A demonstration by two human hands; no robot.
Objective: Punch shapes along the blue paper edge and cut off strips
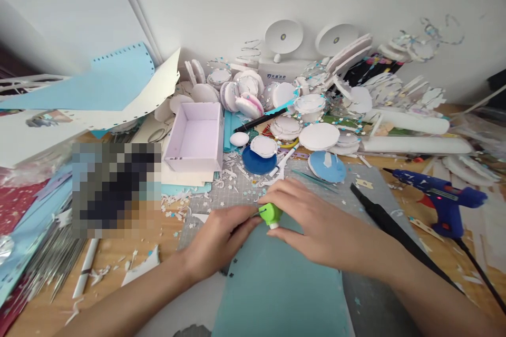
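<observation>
A small green craft punch with a white base sits between the thumb and fingers of my right hand, at the far edge of a light blue sheet. My left hand pinches the sheet's upper left edge just beside the punch. Its fingertips are partly hidden. Small dark notches show along the sheet's left edge. Beneath lies a grey cutting mat, strewn with tiny blue and white paper bits.
A lilac box stands beyond my left hand. White foam discs are piled along the wall. On the right are a blue glue gun and a long black tool. Punched sheets and wires crowd the left side.
</observation>
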